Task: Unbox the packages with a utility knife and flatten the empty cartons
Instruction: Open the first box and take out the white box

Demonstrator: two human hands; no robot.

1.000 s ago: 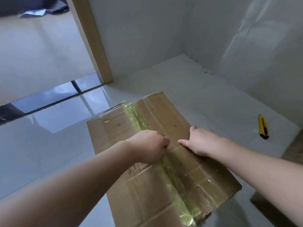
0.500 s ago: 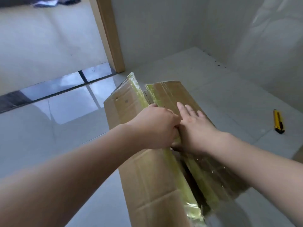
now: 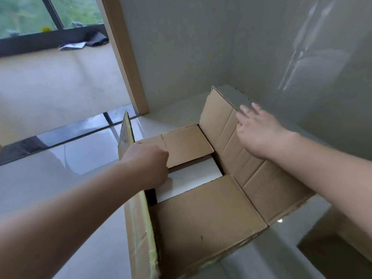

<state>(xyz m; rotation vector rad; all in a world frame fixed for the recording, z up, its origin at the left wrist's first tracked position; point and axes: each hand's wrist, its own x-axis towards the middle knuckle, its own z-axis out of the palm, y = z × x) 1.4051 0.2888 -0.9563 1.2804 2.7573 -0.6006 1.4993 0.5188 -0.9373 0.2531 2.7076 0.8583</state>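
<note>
A person is kneeling over a brown cardboard carton (image 3: pixel 203 218) sitting on the pale tiled floor (image 3: pixel 60 178) near the room's far right corner, where two white walls (image 3: pixel 191 47) are meeting. The left hand (image 3: pixel 148 165) is curling its fingers over the edge of the carton's left flap (image 3: pixel 138 224), which is standing upright with yellowish tape along its rim. The right hand (image 3: pixel 259 133) is hovering with fingers spread and slightly blurred over the right flap (image 3: pixel 247 158), which is lying folded outward; whether it is touching the cardboard cannot be told. The two inner flaps, far and near, are lying flat, and a white object (image 3: pixel 193 176) is showing through the gap between them. A wooden door frame (image 3: pixel 124 57) is rising at the floor's far left, and a window (image 3: pixel 50 13) is showing green beyond it.
</note>
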